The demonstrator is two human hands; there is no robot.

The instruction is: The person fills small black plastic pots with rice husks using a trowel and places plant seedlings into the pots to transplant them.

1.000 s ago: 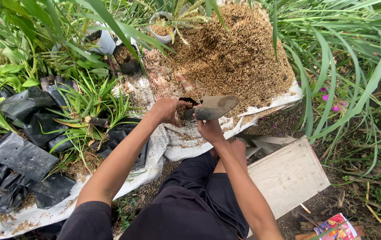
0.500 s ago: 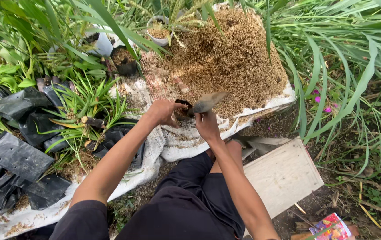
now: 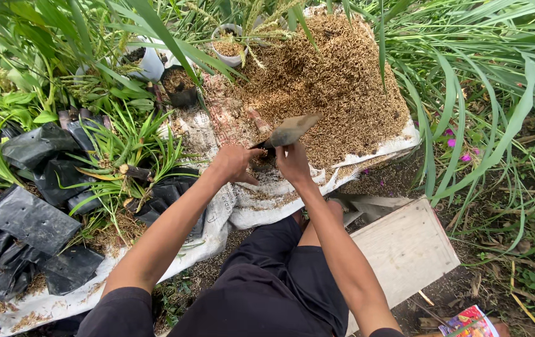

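My right hand (image 3: 292, 163) grips the handle of a metal trowel (image 3: 291, 130), whose blade points up and right toward a big heap of brown husk mix (image 3: 330, 75). My left hand (image 3: 235, 163) holds the rim of a small black planting bag (image 3: 261, 156) just left of the trowel. The bag is mostly hidden between the two hands. Both hands are over a white woven sheet (image 3: 261, 200) that the heap lies on.
Empty black planting bags (image 3: 30, 218) lie at the left among green seedlings (image 3: 123, 143). White pots (image 3: 227, 43) and a dark filled pot (image 3: 178, 84) stand at the back. A pale wooden board (image 3: 405, 249) sits at the right, tall grass (image 3: 486, 93) beyond it.
The trowel blade has lifted away from the bag's mouth and swung up toward the husk heap. My left hand stays on the bag.
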